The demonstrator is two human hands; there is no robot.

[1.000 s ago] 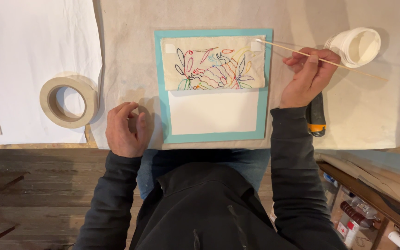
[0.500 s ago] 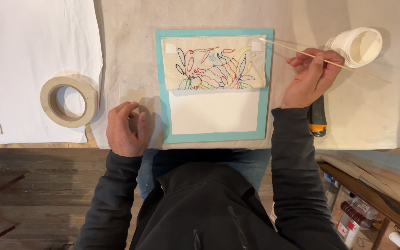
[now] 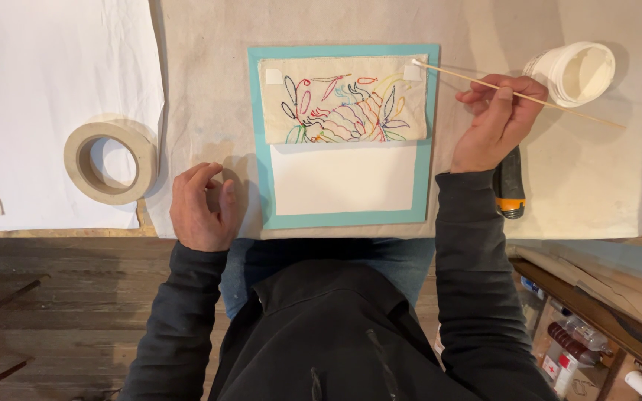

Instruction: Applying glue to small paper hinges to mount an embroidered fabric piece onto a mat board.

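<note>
Beige cloth covers the table point(image 3: 209, 44), where the right hand point(image 3: 495, 122) pinches a thin wooden stick point(image 3: 518, 94) between closed fingers, its tip touching the top right corner of an embroidered cloth point(image 3: 343, 100) with a small white tape patch at each upper corner, lying on a turquoise board point(image 3: 258, 186) above a blank white sheet point(image 3: 343, 178). Just right of the stick sits a white paper cup point(image 3: 577, 72), and an orange-and-black knife point(image 3: 509, 189) lies beside the right wrist. The left hand point(image 3: 202, 204) rests on the table left of the board, fingers loosely curled and holding nothing, near a roll of masking tape point(image 3: 111, 162), while boxes and bottles crowd a shelf at lower right point(image 3: 596, 334).
</note>
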